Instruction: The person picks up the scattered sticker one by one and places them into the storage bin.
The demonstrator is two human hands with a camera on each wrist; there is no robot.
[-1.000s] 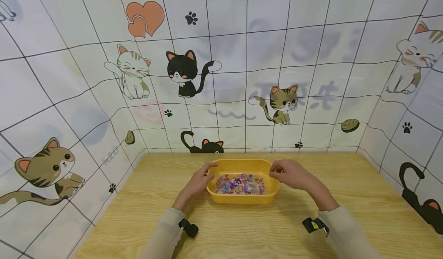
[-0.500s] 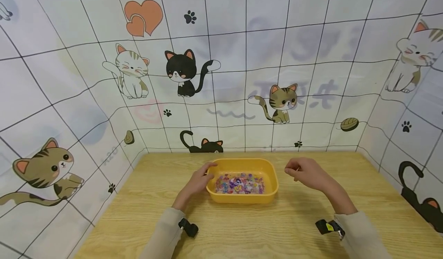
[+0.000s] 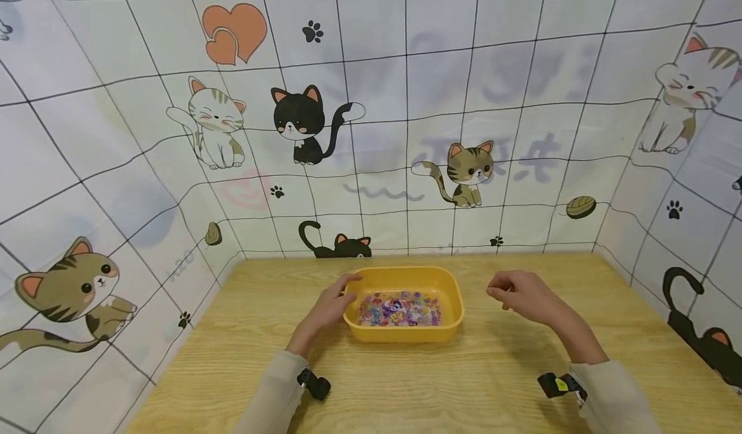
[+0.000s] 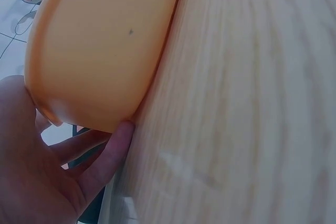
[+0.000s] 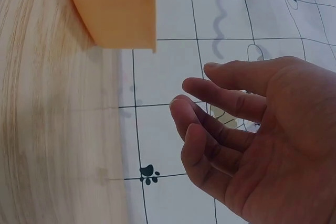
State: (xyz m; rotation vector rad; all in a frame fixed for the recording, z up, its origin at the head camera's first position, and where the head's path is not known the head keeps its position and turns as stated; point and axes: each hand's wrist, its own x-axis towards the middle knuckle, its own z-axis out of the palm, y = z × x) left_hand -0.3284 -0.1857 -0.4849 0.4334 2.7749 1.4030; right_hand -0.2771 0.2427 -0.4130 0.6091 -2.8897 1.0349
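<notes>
A yellow plastic tub (image 3: 402, 335) stands on the wooden table. In its bottom lies a layer of small purple, pink, blue and yellow pieces (image 3: 400, 310), too small to tell their kind. My left hand (image 3: 330, 304) holds the tub's left end, its thumb at the rim. The left wrist view has this hand (image 4: 58, 166) against the tub's outer wall, one fingertip low near the table. To the right of the tub, apart from it, my right hand (image 3: 524, 297) hovers. Its fingers (image 5: 197, 148) are loosely bent and hold nothing.
The wooden tabletop (image 3: 417, 389) spreads around the tub. A white cloth wall (image 3: 377, 144) with grid lines and printed cats closes off the back and both sides. Each wrist carries a black strapped device, such as the right wrist device (image 3: 561, 386).
My right hand has left the tub's right rim and moved to the right, away from it. My left hand stays at the tub's left end, and the tub stands still.
</notes>
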